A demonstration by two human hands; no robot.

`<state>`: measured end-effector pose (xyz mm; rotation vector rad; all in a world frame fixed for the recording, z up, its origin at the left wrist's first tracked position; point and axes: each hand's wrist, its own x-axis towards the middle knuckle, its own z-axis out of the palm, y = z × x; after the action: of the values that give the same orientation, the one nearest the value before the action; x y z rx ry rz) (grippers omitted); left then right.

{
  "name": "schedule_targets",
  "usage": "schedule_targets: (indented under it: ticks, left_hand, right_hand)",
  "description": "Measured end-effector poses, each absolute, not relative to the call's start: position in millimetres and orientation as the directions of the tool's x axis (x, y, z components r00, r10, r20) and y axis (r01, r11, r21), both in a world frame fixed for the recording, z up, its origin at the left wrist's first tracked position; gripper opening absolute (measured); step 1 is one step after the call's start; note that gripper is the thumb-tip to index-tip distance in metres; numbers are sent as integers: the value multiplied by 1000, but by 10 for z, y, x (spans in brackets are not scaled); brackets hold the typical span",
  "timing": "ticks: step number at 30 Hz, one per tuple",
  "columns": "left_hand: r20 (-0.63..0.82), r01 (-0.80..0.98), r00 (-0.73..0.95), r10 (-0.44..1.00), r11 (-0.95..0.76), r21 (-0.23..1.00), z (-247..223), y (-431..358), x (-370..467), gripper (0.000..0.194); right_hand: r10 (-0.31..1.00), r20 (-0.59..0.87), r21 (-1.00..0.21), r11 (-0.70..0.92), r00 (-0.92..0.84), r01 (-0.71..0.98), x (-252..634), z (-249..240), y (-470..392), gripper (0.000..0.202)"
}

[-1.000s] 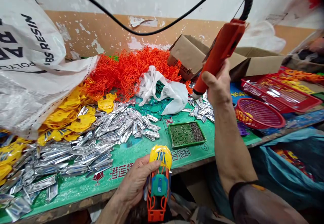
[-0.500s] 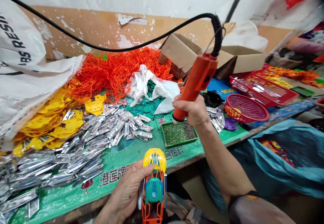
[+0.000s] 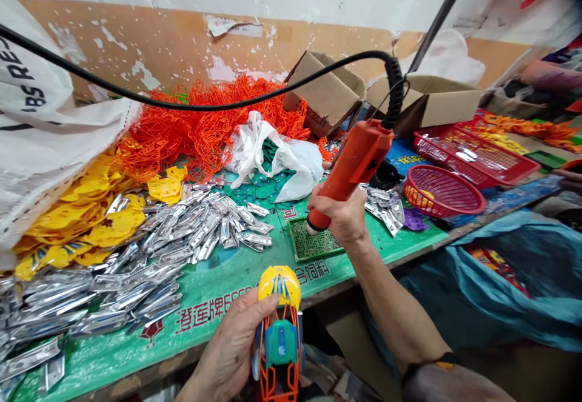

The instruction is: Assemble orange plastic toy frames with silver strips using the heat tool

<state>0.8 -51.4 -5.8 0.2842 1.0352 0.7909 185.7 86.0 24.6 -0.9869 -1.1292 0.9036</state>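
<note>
Two-handed, gripped toy vehicle with left hand, orange tool with right hand; likely needed square aim over tray.

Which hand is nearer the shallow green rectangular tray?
Right. The right hand, gripping an orange cylindrical tool, is above the right end of the tray; the left hand is to its left, nearer the wearer.

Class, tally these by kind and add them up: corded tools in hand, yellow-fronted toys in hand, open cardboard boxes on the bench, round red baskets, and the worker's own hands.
Corded tool: 1
Yellow-fronted toy: 1
Cardboard boxes: 2
Round red basket: 1
Left hand and right hand: 2
Total: 7
</note>
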Motion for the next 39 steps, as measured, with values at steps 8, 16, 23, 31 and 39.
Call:
schedule_targets:
  ticks: [8, 16, 23, 31, 39]
  left_hand:
    - [-659, -426, 269, 702, 701, 572, -64, -500, 8, 32]
    - [-647, -431, 261, 716, 686, 586, -53, -515, 11, 30]
    - [-639, -410, 289, 713, 696, 590, -23, -612, 57, 31]
    - [-651, -425, 241, 719, 682, 596, -75, -760, 171, 39]
    - [-639, -452, 243, 730, 668, 591, -140, -849, 265, 30]
  right_hand:
    - [939, 280, -946, 305, 201, -109, 1841, 252, 841, 13]
    - [939, 274, -947, 301, 208, -115, 1809, 266, 814, 34]
    - [938, 288, -943, 314, 194, -115, 1822, 239, 852, 21]
    - [907, 386, -876, 418, 170, -241, 1868, 589, 564, 27]
    - [955, 291, -897, 293, 56, -330, 1746, 643, -56, 11]
